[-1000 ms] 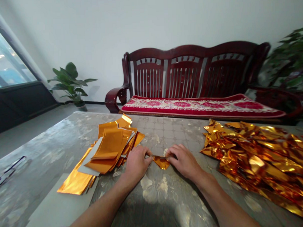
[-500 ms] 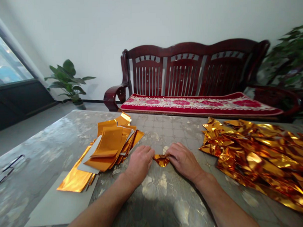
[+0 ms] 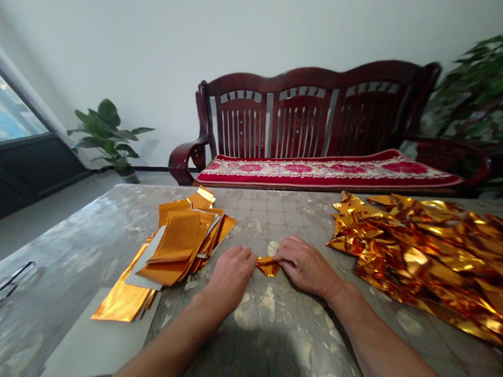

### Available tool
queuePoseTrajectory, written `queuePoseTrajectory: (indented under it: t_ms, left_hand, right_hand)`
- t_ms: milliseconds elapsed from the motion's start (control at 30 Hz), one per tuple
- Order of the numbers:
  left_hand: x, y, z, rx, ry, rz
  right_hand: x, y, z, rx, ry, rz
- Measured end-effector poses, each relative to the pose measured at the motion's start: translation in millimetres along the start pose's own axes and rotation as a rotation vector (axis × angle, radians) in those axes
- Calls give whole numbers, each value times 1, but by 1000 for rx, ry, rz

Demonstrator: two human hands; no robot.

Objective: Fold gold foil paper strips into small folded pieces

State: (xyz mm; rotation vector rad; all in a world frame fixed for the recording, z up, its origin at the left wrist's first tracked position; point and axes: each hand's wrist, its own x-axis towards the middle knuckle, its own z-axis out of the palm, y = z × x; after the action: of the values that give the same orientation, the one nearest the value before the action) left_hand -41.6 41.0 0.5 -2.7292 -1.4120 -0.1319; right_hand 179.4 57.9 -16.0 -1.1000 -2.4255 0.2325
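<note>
Between my two hands is a small folded piece of gold foil paper (image 3: 268,267), low over the table and curved down in the middle. My left hand (image 3: 234,269) pinches its left end, and my right hand (image 3: 302,263) pinches its right end. Both sets of fingertips partly cover the ends. To the left lies a loose stack of gold foil paper sheets (image 3: 177,240), some showing pale backs. On the right spreads a large heap of folded gold foil pieces (image 3: 427,259).
A patterned grey table cover (image 3: 277,209) lies under everything. Pale sheets (image 3: 95,342) sit at the front left, eyeglasses (image 3: 11,285) at the left edge. Beyond stands a dark wooden bench (image 3: 306,115) with a red floral cushion (image 3: 329,172). Potted plants (image 3: 109,138) flank it.
Both hands keep their pinch on the foil, whose upper edge looks flatter now. The whole view has shifted slightly, with the surroundings a little further left.
</note>
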Motion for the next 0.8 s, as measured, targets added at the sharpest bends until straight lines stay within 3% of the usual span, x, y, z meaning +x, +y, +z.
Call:
queuePoseTrajectory:
  t_ms: [300, 433, 800]
  left_hand:
    - [5, 6, 2, -85, 74, -207]
    - [12, 1, 3, -213, 58, -295]
    - [8, -11, 9, -468, 99, -289]
  right_hand:
    - [7, -4, 4, -31, 23, 177]
    - [8, -4, 6, -10, 4, 192]
    - [7, -8, 0, 3, -44, 199]
